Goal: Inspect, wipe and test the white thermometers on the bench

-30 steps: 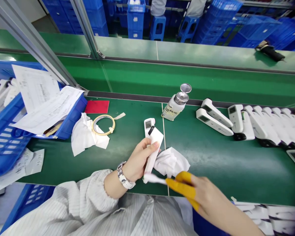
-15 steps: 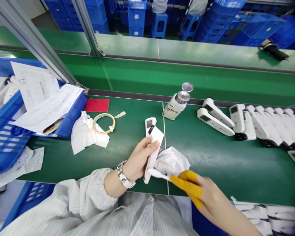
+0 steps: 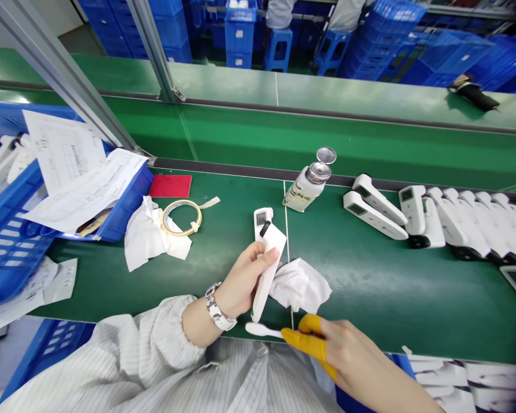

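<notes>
The device (image 3: 264, 287) is in the left hand (image 3: 241, 281), which is closed around its middle with the thumb on top. Its long axis runs away from the body, inclined slightly right; the black-capped end is far, the plain end near. The right hand (image 3: 341, 350), with yellow finger covers (image 3: 307, 342), grips the brush (image 3: 260, 329) by its handle. From this hand, the device lies to the left and farther from the body. The brush points left, across the device's axis, its head just beside the plain end; contact cannot be confirmed. The near edge of the worktop (image 3: 370, 298) runs close to the brush and limits room on the body side. The cloth (image 3: 301, 285) bounds the device on the right, the second device (image 3: 263, 218) on the far side. Wider lateral room lies between the cloth and the row of devices (image 3: 468, 221).
</notes>
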Demonstrator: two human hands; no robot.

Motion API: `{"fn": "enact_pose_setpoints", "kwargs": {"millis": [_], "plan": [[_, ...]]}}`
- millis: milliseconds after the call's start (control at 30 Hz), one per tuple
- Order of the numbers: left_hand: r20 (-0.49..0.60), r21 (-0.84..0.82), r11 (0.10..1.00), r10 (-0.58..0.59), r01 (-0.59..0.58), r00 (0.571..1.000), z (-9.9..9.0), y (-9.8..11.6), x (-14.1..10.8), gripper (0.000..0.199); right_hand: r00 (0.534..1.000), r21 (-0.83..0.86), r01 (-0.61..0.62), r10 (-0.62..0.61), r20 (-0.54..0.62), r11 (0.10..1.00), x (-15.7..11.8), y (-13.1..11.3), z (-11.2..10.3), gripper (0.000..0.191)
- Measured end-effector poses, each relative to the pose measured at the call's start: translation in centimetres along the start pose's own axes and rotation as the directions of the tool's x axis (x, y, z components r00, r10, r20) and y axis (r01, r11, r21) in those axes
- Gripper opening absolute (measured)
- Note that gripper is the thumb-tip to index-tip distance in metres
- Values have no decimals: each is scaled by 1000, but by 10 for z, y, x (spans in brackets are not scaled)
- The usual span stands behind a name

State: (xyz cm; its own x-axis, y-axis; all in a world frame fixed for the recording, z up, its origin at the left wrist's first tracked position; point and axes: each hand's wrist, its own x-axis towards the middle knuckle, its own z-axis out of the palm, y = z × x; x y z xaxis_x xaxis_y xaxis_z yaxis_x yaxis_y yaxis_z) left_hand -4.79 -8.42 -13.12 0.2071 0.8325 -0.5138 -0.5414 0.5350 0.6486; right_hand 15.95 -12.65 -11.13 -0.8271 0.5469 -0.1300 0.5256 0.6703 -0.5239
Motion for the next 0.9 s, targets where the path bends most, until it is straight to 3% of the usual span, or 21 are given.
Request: {"fn": "enact_pose_setpoints", "kwargs": {"millis": [167,333,467,600,767,900], "plan": [[3,9,1000,9,-9,1000,-1,0,0,31,992,21,-32,34,-124,999,0,-1,-4,53],[4,15,1000,4,-4,1000,-1,-3,0,33,998,59,-1,5,-61,998,-2,-1,-7,50],[-3,8,1000,11,-11,1000,0,-2,0,33,992,102,-11,24,-123,995,-4,1,-3,50],[-1,13,1000,0,0,1000,0,-1,0,32,999,123,-32,29,27,992,-3,1,2,53],[1,18,1000,18,-18,1000,-1,-1,0,31,995,81,-46,53,-89,996,0,-5,0,50],[-2,14,1000,16,-16,1000,0,-1,-1,32,998,83,20,-25,50,996,-5,-2,-5,48]]}}
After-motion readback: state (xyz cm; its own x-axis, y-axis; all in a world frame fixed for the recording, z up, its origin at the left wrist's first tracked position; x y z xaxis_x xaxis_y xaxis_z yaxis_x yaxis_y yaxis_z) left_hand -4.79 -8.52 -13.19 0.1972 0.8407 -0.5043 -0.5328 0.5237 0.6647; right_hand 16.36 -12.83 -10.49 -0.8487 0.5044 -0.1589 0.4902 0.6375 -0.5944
